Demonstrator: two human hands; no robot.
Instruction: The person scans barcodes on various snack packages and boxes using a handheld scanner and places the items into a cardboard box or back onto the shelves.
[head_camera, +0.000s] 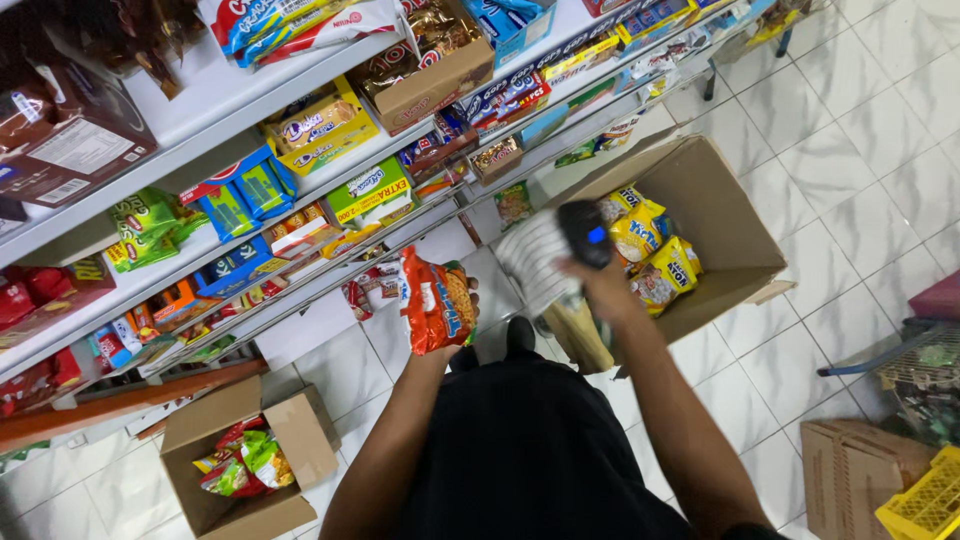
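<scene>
My left hand (455, 330) grips an orange and red snack packet (432, 298), held up in front of the lower shelves. My right hand (598, 285) holds a black handheld scanner (583, 232) with a small blue screen, raised over the edge of a large open cardboard box (720, 215). That box holds several yellow snack bags (655, 255). My black trousers and a black shoe (520, 333) show below the hands.
Stocked white shelves (215, 95) of boxed and bagged snacks run along the left and top. A smaller open cardboard box (240, 460) with packets sits on the tiled floor at lower left. A flat box (850, 470) and yellow crate (925, 500) lie at lower right.
</scene>
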